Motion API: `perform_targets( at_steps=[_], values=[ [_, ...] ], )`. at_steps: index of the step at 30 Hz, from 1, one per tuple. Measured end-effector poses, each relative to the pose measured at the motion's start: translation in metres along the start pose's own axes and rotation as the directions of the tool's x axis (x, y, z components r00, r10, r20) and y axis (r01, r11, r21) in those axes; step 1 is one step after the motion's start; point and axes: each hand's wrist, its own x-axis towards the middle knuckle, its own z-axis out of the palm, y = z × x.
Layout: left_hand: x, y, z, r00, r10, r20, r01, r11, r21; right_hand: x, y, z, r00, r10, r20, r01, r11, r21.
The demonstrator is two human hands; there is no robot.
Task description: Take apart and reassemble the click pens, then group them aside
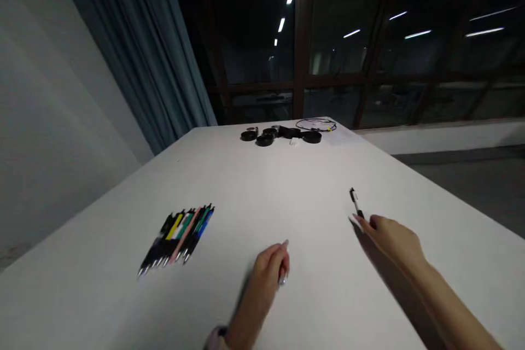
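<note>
My right hand [385, 232] is closed, pinching the lower end of a black-and-white pen [355, 201] that points away from me, tilted over the table. Nearer the middle, my left hand [271, 265] is curled shut around a slim pen [282, 281]; only its silvery tip below the fingers and a pale end above them show, the rest being hidden. Off to the left of that hand, a row of several pens [180, 232] lies side by side on the tabletop, with black, yellow, green, pink and blue barrels and silver tips towards me.
On the far end of the white table [254, 186] lie several round black objects [264, 140], a small white item [294, 142] and a coiled black cable [320, 123]. A wall and a blue curtain [164, 54] border the left side; dark windows stand behind.
</note>
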Motion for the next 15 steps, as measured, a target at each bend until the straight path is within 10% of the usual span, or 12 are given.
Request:
perform_targets(
  at_steps=[6,10,15],
  values=[
    [-0.009,-0.005,0.001,0.997,0.069,0.031,-0.075,0.961,0.265,-0.031,-0.034,0.003,0.958,-0.283,-0.052,0.287,0.952,0.110],
    [-0.015,-0.007,-0.001,0.947,0.313,0.071,-0.259,0.615,0.744,-0.067,-0.071,0.021,0.814,-0.581,0.013,0.546,0.773,0.322],
    [-0.014,-0.016,-0.006,0.897,0.412,0.161,-0.314,0.339,0.887,-0.086,-0.088,0.037,0.716,-0.697,0.028,0.660,0.689,0.299]
  ],
)
